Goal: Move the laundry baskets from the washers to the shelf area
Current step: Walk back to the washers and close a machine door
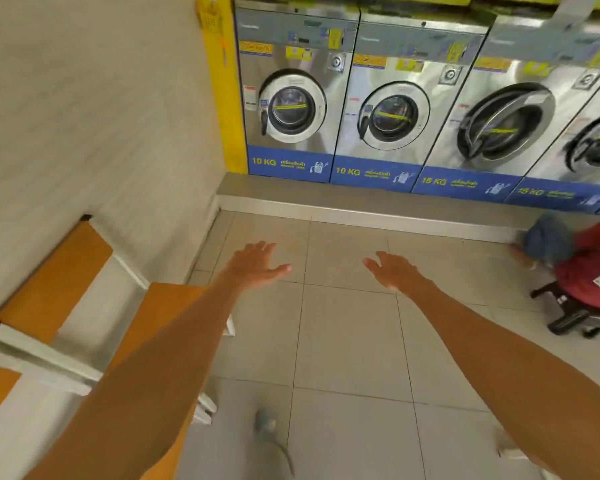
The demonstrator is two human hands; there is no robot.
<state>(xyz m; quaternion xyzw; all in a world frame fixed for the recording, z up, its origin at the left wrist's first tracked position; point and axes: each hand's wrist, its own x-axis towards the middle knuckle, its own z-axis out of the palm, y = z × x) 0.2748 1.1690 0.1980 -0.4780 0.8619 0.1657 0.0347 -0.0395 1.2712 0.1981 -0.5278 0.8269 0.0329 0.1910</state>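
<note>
A row of steel front-loading washers point(291, 98) with blue bases lines the far wall. My left hand point(257, 263) and my right hand point(394, 271) reach forward over the tiled floor, both empty with fingers spread. A shelf unit point(52, 271) with orange boards and a white frame stands against the left wall, next to my left forearm. I see no laundry basket in view.
A grey raised step point(326, 202) runs along the foot of the washers. At the right edge a person in a red top point(589, 265) crouches on a low black stool point(568, 313). The third washer's door point(506, 123) hangs ajar. A yellow pillar point(222, 81) stands at the corner.
</note>
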